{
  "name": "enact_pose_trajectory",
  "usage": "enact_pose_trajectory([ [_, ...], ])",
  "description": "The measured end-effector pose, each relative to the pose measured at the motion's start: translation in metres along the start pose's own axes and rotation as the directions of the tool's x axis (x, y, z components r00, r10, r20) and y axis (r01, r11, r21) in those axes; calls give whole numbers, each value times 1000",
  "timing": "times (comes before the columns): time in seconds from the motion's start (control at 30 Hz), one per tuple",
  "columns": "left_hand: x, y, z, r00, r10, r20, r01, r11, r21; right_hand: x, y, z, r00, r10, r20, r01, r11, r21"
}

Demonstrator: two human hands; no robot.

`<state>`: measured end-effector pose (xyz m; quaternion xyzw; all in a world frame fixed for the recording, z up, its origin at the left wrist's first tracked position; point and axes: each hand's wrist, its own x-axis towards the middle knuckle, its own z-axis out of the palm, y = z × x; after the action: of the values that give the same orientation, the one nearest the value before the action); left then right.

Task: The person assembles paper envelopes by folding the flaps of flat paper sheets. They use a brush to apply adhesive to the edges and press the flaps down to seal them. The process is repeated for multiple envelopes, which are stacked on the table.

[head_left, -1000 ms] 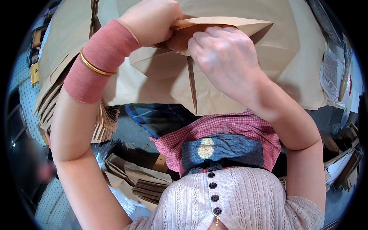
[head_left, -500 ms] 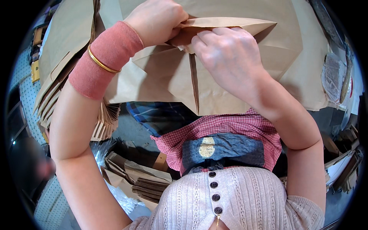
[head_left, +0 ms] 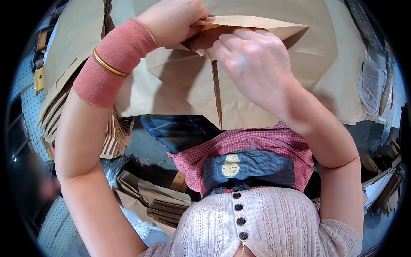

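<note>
Single head-worn fisheye, left one of a pair. Looks steeply down from above the wearer's chest; upright, unmirrored. Close range: knit top (head_left: 274,218) fills bottom centre, left hand (head_left: 173,22) near top edge, right hand (head_left: 256,60) upper centre, brown paper (head_left: 180,100) beyond the waist. Edges bow; corners black.

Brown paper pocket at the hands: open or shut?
Open: the pocket gapes below its raised upper flap, with its shadowed inside showing.

Can read no words, numbers or brands anywhere; can make out just a pale oval emblem (head_left: 230,165) on the blue cloth panel (head_left: 265,169), below the brown paper bag (head_left: 188,90), with fine marks too small to decipher
</note>
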<state>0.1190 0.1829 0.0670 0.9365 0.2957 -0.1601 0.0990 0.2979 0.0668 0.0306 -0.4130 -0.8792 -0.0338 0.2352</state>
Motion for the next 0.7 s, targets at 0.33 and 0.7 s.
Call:
enact_pose_trajectory([
  [0.33, -6, 10, 0, 996, 38, -75, -39, 999, -20, -2, 0, 0, 1000, 8, 24, -8, 1000, -12],
  [0.7, 1, -2, 10, 998, -32, -61, 28, 997, -69, -1, 2, 3, 1000, -11, 11, 11, 1000, -21],
])
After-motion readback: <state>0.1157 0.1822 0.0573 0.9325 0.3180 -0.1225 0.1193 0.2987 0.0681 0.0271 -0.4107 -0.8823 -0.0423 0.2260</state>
